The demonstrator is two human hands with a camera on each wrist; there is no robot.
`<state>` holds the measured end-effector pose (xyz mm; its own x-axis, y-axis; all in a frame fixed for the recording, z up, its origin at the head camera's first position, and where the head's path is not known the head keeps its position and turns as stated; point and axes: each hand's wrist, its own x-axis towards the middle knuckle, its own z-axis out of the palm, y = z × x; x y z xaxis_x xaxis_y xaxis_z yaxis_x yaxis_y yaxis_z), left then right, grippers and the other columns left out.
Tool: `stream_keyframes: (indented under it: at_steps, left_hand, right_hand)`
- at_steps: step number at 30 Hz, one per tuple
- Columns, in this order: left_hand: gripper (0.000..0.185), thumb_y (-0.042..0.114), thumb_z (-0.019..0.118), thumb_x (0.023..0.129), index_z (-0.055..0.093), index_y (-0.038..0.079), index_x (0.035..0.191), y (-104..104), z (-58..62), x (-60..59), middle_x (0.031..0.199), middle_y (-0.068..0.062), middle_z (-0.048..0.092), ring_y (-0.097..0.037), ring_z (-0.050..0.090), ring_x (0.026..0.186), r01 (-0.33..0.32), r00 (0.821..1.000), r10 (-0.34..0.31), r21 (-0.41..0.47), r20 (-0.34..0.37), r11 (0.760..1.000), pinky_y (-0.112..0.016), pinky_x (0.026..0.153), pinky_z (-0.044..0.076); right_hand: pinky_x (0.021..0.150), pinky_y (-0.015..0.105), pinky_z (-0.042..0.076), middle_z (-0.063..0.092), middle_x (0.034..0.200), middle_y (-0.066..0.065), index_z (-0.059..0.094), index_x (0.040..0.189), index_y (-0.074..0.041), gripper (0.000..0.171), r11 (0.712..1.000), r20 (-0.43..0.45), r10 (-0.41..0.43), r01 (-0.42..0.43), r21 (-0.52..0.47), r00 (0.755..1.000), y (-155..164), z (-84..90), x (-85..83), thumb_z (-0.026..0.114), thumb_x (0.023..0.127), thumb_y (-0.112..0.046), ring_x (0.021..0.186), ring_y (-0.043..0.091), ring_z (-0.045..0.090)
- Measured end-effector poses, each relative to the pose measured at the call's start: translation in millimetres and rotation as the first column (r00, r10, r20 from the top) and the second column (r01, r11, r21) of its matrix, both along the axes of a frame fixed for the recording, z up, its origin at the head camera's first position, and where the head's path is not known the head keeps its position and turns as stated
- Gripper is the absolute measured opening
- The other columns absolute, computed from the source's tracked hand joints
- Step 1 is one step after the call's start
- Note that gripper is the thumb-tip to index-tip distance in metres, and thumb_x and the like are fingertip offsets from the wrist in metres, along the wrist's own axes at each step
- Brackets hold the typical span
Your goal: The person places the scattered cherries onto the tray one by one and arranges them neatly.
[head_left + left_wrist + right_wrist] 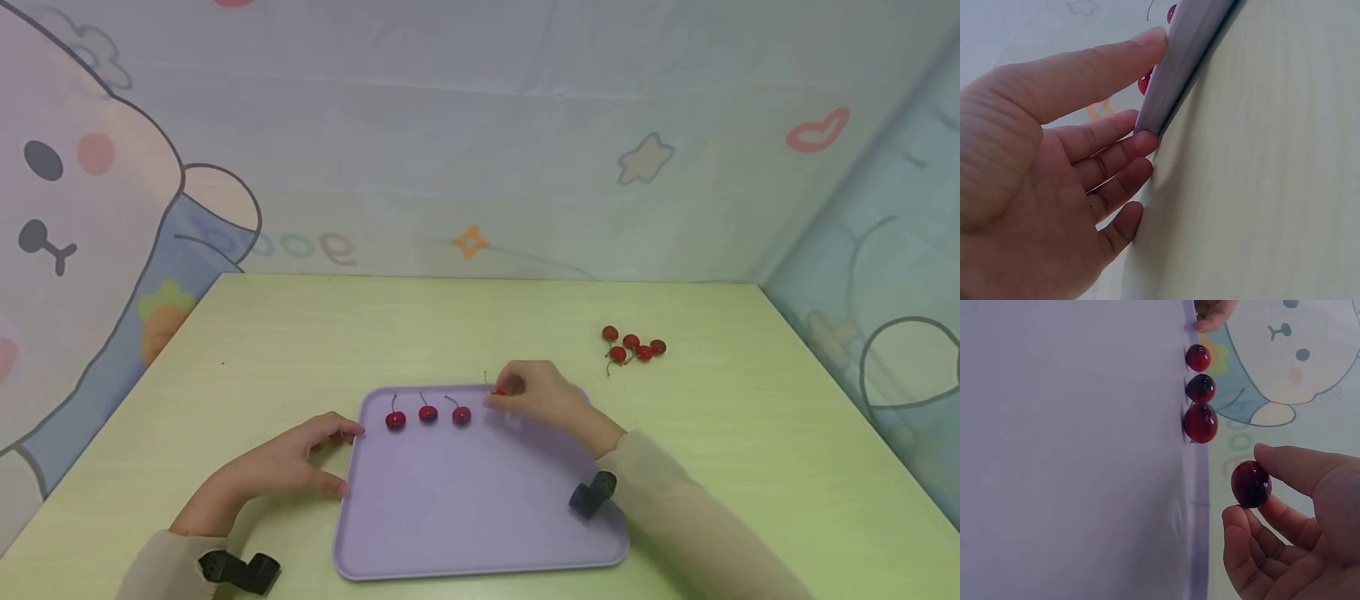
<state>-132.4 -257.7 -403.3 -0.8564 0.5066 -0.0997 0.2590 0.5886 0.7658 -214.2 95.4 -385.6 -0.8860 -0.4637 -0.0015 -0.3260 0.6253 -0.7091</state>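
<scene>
My right hand [536, 393] pinches a dark red cherry [1251, 484] between thumb and fingers, over the far edge of a purple tray [480, 500]. The cherry's thin stem sticks up beside the fingertips in the head view. To its left, a row of cherries lies on the tray near the far rim: a left one [395, 421], a middle one [428, 413] and a right one [461, 415], stems pointing away. My left hand [288, 458] touches the tray's left rim with thumb and fingertips, its fingers relaxed and spread, as the left wrist view shows.
Several more cherries [632, 342] lie in a loose cluster on the light yellow-green table [750, 433], beyond the tray to the right. A printed cloth [525, 167] with cartoon figures hangs behind the table. Each wrist carries a black camera mount [238, 572].
</scene>
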Motion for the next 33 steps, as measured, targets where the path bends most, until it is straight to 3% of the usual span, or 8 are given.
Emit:
stream_keyframes:
  at_steps: [11,22,33]
  left_hand:
    - [0.064,0.03,0.083,0.071,0.054,0.009,0.124,0,1.3,0.5,0.123,-0.008,0.052,-0.029,0.042,0.113,-0.004,1.0,0.004,0.008,0.005,1.0,-0.028,0.097,0.037]
    - [0.064,0.03,0.084,0.072,0.055,0.01,0.125,1,1.0,0.7,0.122,-0.007,0.053,-0.025,0.043,0.112,-0.004,1.0,0.004,0.004,-0.009,1.0,-0.026,0.097,0.036]
    - [0.063,0.03,0.084,0.072,0.055,0.01,0.125,1,2.7,1.9,0.123,-0.007,0.053,-0.024,0.043,0.112,-0.008,1.0,0.008,0.001,-0.008,1.0,-0.026,0.097,0.036]
  right_hand:
    - [0.059,0.025,0.046,0.063,0.075,-0.002,0.067,0.085,-0.01,0.018,1.0,0.037,0.0,0.0,-0.003,0.999,-5,-10.3,0.9,0.077,0.082,-0.025,0.063,0.01,0.054]
    - [0.06,0.025,0.044,0.06,0.074,-0.002,0.066,0.084,-0.01,0.022,0.997,0.057,0.007,-0.012,0.079,0.998,-9,-9.9,4.1,0.077,0.081,-0.028,0.067,0.011,0.053]
    - [0.062,0.024,0.043,0.06,0.074,-0.002,0.065,0.082,-0.011,0.021,0.996,0.063,0.005,-0.011,0.09,0.998,-10,-10.0,4.5,0.078,0.081,-0.027,0.069,0.011,0.051]
